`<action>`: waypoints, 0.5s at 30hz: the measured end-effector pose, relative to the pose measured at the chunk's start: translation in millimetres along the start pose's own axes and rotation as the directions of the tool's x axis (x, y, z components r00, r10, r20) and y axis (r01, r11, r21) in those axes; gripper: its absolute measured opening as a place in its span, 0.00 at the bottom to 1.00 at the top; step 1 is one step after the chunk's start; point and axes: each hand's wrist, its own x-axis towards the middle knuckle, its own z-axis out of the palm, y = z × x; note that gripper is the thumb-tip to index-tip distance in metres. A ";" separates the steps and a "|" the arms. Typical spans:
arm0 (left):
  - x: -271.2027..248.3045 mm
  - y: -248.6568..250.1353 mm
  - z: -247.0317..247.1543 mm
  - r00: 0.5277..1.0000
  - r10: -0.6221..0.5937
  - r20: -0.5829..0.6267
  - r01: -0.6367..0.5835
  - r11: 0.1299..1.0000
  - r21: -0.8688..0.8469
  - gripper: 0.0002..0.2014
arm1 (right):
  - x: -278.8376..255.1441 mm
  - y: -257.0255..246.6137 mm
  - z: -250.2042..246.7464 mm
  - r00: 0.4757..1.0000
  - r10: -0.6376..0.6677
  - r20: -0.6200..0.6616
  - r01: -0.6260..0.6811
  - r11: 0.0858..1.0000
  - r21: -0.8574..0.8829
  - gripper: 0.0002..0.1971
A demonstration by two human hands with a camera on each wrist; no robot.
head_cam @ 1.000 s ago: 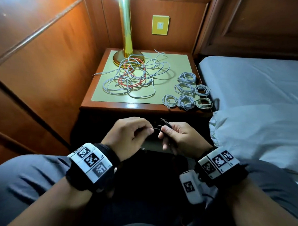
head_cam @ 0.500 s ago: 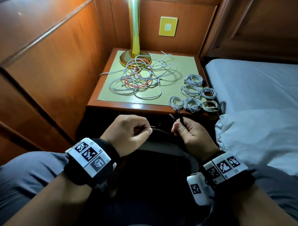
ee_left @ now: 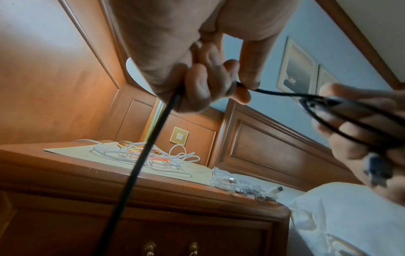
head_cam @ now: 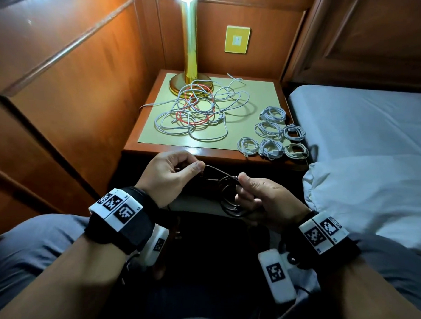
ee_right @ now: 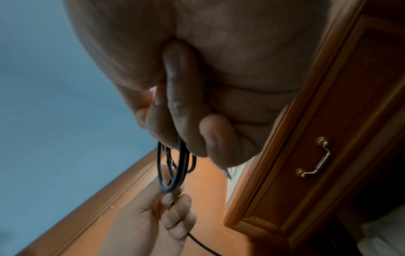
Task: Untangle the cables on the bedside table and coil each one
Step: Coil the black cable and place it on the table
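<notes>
Seen from above, over a seated lap facing a wooden bedside table [head_cam: 157,152]. In front of the table's near edge, a thin black cable [head_cam: 216,171] held between two hands. Left hand [head_cam: 170,174] curled, thumb and forefinger pinching the cable where it leaves the fist; from the left wrist view, the loose length dropping out of the bottom of that fist toward the floor. Right hand [head_cam: 263,199] just beside it, fingers curled around several finished dark loops [head_cam: 229,203] that hang below the palm; one plug end poking out near the lower fingers, blurred. A short straight run of cable bridging the two hands, lying left to right, close to level, slightly higher at the left. Loops therefore to the right of the left fingertips and a little lower, so the next wrap likely calls for the left hand to feed slack rightward over the right hand's bundle; right hand nearer the coil, left hand nearer the free tail. On the table, well apart from the hands: a loose tangle of white cables [head_cam: 199,111] with one red cable [head_cam: 196,118] threaded through it, spread on a pale mat [head_cam: 262,94] against the base of a brass lamp [head_cam: 190,51]. To the right of the tangle, six small white coils [head_cam: 272,135] already wound, lined near the table's right edge. Beside that, a bed [head_cam: 361,121] with white sheets.
</notes>
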 end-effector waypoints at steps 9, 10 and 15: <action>-15.8 2.9 31.8 0.948 0.035 0.315 -0.009 0.997 -0.082 0.20 | -0.5 4.6 3.0 0.996 -0.057 0.071 0.045 0.987 0.155 0.22; -15.4 2.1 32.7 0.952 0.051 0.303 -0.027 0.996 -0.083 0.18 | -0.3 5.2 4.5 0.997 -0.056 0.062 0.046 0.987 0.154 0.22; -10.5 1.1 32.0 0.961 0.040 0.275 0.004 0.988 -0.156 0.15 | 2.8 0.4 14.3 0.999 -0.047 -0.028 0.050 0.989 0.139 0.20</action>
